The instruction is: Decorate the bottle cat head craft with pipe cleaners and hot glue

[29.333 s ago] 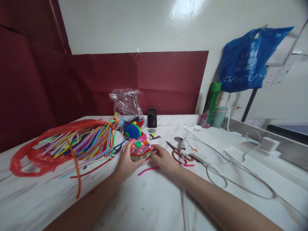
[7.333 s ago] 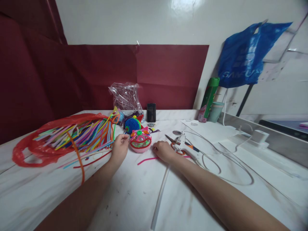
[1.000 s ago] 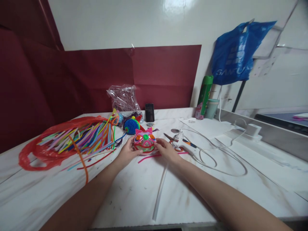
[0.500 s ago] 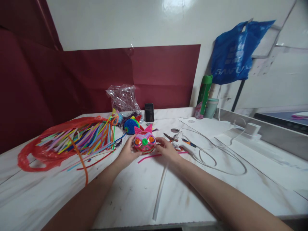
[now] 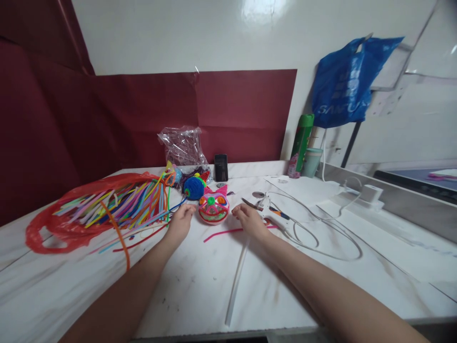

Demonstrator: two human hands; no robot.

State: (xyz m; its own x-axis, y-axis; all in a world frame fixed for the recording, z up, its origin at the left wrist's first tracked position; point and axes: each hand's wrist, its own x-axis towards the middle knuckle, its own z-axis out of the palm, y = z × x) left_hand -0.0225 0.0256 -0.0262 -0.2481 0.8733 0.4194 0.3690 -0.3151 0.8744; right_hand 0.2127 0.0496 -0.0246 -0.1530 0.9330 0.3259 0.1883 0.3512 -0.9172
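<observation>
A round cat-face craft [image 5: 213, 208] made of pink, red and green pipe cleaners lies on the white marble table [image 5: 200, 290]. My left hand [image 5: 180, 222] rests on the table just left of it, empty, with fingers loosely curled and not touching it. My right hand [image 5: 250, 220] rests just right of it, also empty and loosely curled. A loose pink pipe cleaner [image 5: 221, 233] lies in front of the craft between my hands. A blue woolly ball [image 5: 194, 187] sits right behind the craft.
A red bag of coloured pipe cleaners [image 5: 103, 205] spreads at the left. Scissors [image 5: 254, 205] and a white cable [image 5: 321, 238] lie to the right. A white stick [image 5: 235, 281] lies near the front edge. A clear bag [image 5: 183, 147], black device [image 5: 221, 167], green can [image 5: 302, 143] and cup [image 5: 313, 162] stand at the back.
Both hands held the cat-face craft lifted and tilted a moment ago. Now it lies on the table, and both hands have let go and drawn apart to its sides.
</observation>
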